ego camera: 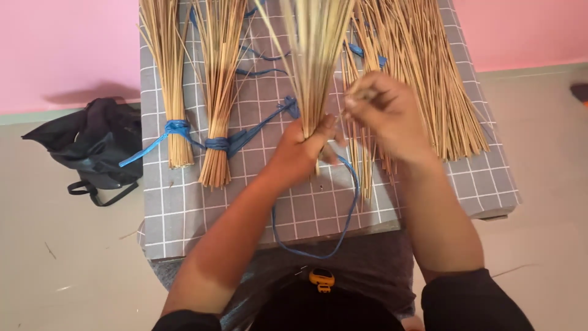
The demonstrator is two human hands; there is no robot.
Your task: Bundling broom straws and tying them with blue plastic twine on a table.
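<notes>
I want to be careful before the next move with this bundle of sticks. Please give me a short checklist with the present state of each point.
1. Left hand closed around the base of the upright stick bundle: ok.
2. Right hand pinched shut at the bundle's side: ok; what it pinches is blurred, cannot tell.
3. Blue string within reach, looping from the hands past the table edge: ok.
4. String already wrapped around this bundle: cannot tell, the hands hide it.
5. Two tied bundles lie apart on the left of the checked cloth: ok.
6. Loose sticks lie close behind the right hand, may catch: not ok.
</notes>
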